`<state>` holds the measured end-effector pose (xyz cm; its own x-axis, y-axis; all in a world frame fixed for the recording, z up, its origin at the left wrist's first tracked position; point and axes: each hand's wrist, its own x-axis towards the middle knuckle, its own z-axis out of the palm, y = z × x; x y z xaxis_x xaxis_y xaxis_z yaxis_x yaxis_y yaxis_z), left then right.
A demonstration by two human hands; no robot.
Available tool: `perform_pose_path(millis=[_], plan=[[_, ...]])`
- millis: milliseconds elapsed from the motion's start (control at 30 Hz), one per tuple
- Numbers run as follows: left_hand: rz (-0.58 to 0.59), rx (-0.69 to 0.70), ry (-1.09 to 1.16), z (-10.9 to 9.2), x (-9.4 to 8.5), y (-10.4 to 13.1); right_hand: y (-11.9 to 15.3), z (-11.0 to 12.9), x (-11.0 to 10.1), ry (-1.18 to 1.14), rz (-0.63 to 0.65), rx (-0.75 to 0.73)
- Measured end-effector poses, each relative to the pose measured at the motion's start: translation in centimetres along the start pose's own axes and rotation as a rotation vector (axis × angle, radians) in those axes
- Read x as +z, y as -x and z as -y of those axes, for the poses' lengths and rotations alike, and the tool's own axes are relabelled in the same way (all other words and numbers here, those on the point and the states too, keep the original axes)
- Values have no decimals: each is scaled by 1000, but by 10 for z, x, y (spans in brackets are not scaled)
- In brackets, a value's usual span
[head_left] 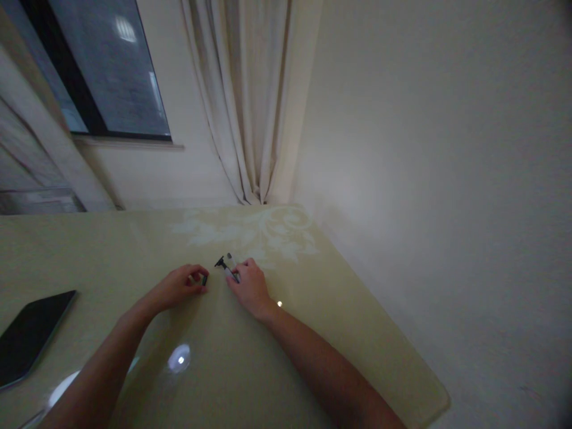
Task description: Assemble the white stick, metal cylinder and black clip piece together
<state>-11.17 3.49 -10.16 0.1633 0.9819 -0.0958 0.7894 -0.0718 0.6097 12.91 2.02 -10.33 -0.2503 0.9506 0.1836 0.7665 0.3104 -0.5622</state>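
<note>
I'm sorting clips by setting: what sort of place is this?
Probably a room in a home, perhaps a dining area: there's a glossy table with a pale floral pattern, and long curtains beside a dark-framed window.

Razor [227, 271] in your right hand [251, 290], head left of that grip. Small piece [205, 279] in your left hand [179, 284], left of razor. Table [232, 369] under both grips. Tablet [33, 335] on it, well left. Curtain [254, 89] beyond grips; window [111, 71] beyond, farther left; wall [424, 190] right.
</note>
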Motion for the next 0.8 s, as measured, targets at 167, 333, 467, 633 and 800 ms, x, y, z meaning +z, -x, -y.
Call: perform_pose_path(millis=[167,333,467,633,800], plan=[[-11,16,-27,6,1,0,3,4,5,23,13,-25],[-73,95,-129,-4,8,-1,3,5,-1,29,70,-67],[-153,131,-208,-22,23,-1,-1,0,-10,18,157,-91],[-167,116,-235,-34,38,-2,-4,-1,-16,76,210,-150],[-157,107,-238,-39,41,-2,-4,2,-15,63,233,-198]])
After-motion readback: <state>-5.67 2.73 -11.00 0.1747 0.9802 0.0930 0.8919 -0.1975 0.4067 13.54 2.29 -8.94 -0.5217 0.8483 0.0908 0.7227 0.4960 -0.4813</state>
